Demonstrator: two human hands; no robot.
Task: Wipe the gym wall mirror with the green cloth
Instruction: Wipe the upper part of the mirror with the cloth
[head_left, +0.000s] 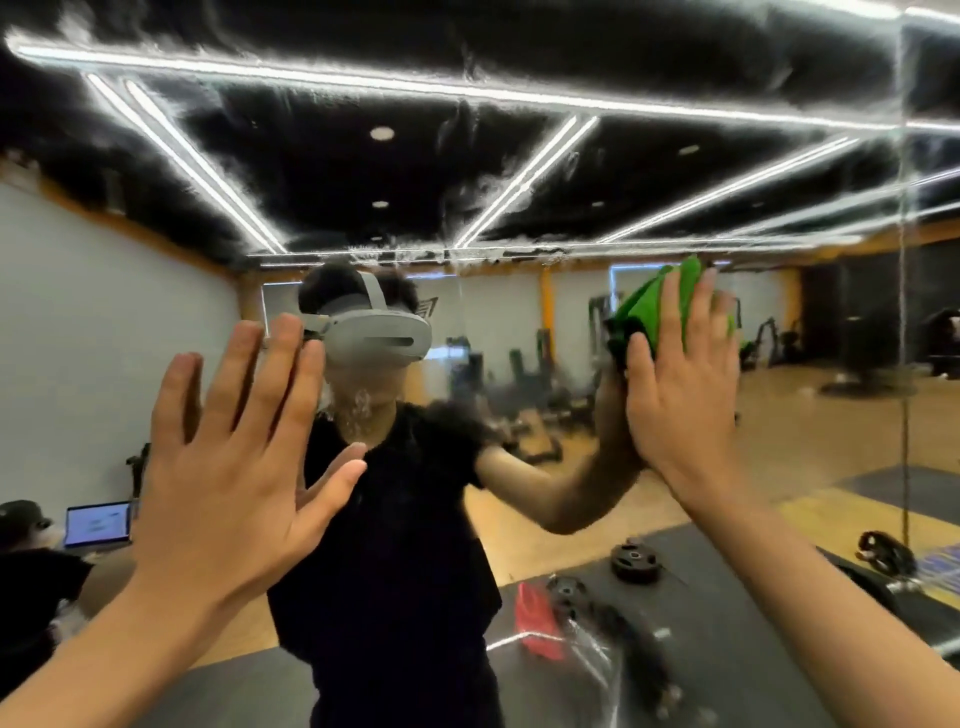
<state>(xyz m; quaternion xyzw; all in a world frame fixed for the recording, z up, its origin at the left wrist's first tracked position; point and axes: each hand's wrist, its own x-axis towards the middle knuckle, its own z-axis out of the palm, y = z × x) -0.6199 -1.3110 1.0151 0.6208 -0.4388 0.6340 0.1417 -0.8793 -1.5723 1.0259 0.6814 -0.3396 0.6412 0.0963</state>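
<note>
The gym wall mirror (519, 171) fills the whole view, with cloudy smears across its upper part and streaks near the middle. My right hand (680, 384) presses the green cloth (660, 301) flat against the glass with straight fingers, right of centre. The cloth bunches out above and to the left of the fingers. My left hand (234, 457) is raised at the left with fingers spread wide and holds nothing. Whether it touches the glass is unclear.
A vertical seam (905, 312) between mirror panels runs down the right side. The reflection shows a person in a black shirt and headset, weight plates (636, 558) and a red object (537, 621) on dark floor mats, gym machines, and a laptop (97, 525) at the left.
</note>
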